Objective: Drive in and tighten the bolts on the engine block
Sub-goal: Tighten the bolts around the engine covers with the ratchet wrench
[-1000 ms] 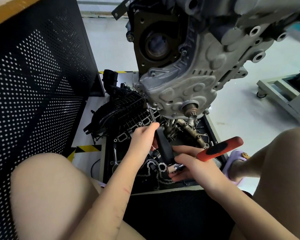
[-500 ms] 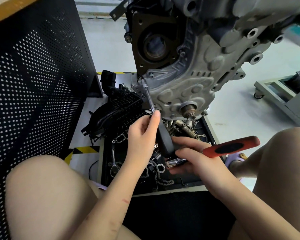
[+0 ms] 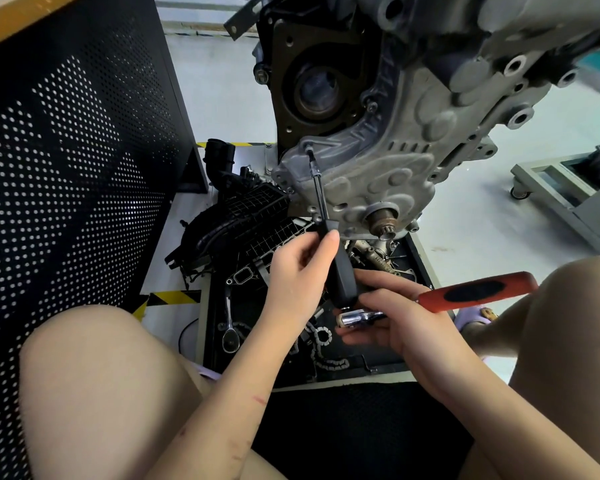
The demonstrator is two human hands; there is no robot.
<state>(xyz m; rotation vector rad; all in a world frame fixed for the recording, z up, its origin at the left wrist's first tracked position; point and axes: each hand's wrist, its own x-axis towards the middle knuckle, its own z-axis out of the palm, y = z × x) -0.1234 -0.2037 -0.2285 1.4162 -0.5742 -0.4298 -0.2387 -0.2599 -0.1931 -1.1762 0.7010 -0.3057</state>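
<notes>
Pale workshop floor (image 3: 222, 98), parts tray (image 3: 420, 258) below; the nut driver (image 3: 321, 216) has climbed to a higher bolt (image 3: 308, 145), left hand (image 3: 298, 271) gripping it, right hand (image 3: 406, 323) clutching the ratchet (image 3: 478, 292).

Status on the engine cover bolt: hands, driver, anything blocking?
Left hand grips the black-handled driver, tip seated on a bolt at the cover's upper-left edge. Right hand holds the red-handled ratchet. Nothing blocking the bolt.
</notes>
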